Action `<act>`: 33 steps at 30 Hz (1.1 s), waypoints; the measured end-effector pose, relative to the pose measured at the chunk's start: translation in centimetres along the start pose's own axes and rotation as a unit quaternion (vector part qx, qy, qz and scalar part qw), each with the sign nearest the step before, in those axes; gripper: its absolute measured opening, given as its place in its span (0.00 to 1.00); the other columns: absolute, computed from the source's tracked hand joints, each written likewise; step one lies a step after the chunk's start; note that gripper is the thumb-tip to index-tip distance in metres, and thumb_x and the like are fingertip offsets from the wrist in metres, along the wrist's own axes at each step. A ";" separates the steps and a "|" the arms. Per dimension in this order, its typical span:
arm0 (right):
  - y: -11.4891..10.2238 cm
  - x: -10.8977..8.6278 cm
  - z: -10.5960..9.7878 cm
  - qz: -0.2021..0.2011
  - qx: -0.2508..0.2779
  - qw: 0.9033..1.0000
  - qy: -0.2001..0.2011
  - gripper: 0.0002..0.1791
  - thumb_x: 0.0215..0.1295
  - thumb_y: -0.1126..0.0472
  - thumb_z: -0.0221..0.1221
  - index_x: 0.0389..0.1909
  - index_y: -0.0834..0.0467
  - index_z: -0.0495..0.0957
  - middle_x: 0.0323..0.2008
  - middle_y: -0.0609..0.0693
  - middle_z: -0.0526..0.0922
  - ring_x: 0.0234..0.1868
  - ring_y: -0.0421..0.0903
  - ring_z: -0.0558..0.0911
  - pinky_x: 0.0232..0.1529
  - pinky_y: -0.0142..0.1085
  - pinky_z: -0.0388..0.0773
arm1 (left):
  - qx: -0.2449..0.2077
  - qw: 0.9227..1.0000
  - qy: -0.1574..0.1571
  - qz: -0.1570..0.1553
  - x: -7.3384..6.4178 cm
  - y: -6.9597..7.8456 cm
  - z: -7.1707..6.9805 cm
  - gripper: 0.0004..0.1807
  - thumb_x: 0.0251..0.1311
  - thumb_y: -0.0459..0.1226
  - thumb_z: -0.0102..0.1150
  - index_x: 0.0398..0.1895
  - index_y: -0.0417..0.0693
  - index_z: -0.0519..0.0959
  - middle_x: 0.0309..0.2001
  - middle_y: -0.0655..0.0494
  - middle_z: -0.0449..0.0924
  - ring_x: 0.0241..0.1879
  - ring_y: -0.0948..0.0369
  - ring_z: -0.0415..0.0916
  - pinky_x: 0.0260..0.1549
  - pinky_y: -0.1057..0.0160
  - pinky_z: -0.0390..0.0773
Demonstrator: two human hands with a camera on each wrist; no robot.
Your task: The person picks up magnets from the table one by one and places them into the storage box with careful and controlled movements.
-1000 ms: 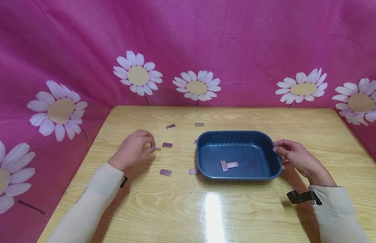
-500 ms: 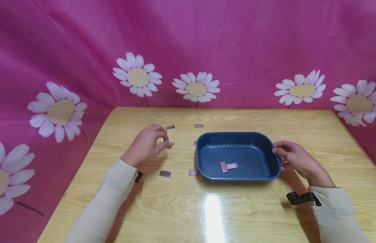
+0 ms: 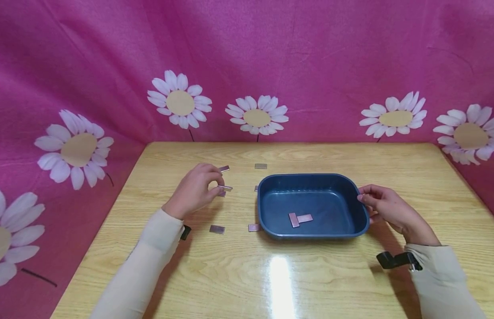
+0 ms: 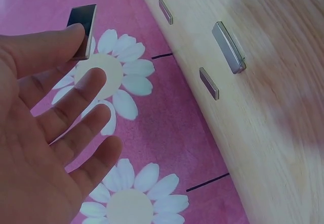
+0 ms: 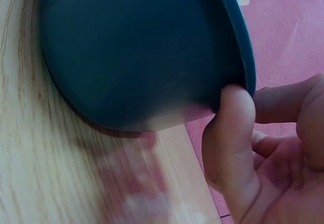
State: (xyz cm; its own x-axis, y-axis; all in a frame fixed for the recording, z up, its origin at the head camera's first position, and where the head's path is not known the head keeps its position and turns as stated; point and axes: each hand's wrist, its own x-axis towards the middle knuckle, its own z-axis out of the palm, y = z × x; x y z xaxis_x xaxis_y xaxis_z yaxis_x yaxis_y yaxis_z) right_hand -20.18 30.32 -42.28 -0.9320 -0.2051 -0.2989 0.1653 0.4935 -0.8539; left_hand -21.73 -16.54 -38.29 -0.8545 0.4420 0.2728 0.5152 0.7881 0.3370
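Observation:
My left hand (image 3: 195, 189) pinches a small flat shiny metal block (image 3: 226, 188) between thumb and forefinger, just above the table. In the left wrist view the held block (image 4: 88, 19) juts out past the thumb, and the other fingers spread loosely. Below the hand a second block (image 3: 222, 194) lies partly hidden. My right hand (image 3: 390, 210) grips the right rim of a dark blue rectangular tray (image 3: 311, 236). In the right wrist view the thumb lies on the inner side of the tray wall (image 5: 243, 42). Two pinkish blocks (image 3: 293, 220) touch in a T shape inside the tray.
More blocks lie loose on the wooden table (image 3: 215, 274): one near the left fingers (image 3: 225, 169), one at the back (image 3: 260, 166), one in front (image 3: 217, 229). Two others, including this block (image 3: 253, 227), are partly covered by the tray's left side. Pink flowered cloth hangs behind.
My left hand has moved right and slightly away with its block, then almost stopped over the block on the table. The right hand and the tray have stayed in place.

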 end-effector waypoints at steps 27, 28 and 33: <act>0.0 0.1 0.2 -0.006 0.010 1.000 0.000 0.19 0.78 0.59 0.44 0.58 0.71 0.63 0.26 0.44 0.70 0.26 0.37 0.73 0.27 0.34 0.82 | -0.008 0.998 0.018 0.053 1.8 4.0 -0.2 0.02 0.57 0.37 0.69 0.31 0.49 0.86 0.46 0.52 0.83 0.53 0.53 0.76 0.60 0.53 0.75; 0.0 0.0 0.2 -0.005 0.010 1.000 0.001 0.19 0.78 0.59 0.44 0.58 0.71 0.63 0.27 0.44 0.70 0.26 0.37 0.73 0.27 0.34 0.82 | -0.010 0.999 0.014 0.051 1.9 4.2 0.0 0.02 0.57 0.37 0.69 0.32 0.49 0.86 0.47 0.52 0.83 0.54 0.53 0.76 0.61 0.53 0.75; 0.1 -0.1 0.1 -0.007 0.010 1.000 0.003 0.19 0.78 0.59 0.45 0.58 0.71 0.63 0.26 0.43 0.71 0.26 0.37 0.74 0.26 0.34 0.82 | -0.011 0.999 -0.011 0.037 2.5 5.4 0.6 0.03 0.58 0.39 0.69 0.34 0.51 0.87 0.49 0.54 0.83 0.56 0.55 0.74 0.63 0.54 0.75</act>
State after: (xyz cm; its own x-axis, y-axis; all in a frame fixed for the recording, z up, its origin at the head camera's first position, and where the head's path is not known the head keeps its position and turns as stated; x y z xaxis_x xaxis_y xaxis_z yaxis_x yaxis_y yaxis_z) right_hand -20.02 30.29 -42.37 -0.9358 -0.2069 -0.2854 0.1596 0.4733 -0.8663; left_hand -21.14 -10.94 -36.33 -0.8150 0.5081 0.2786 0.5784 0.7430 0.3368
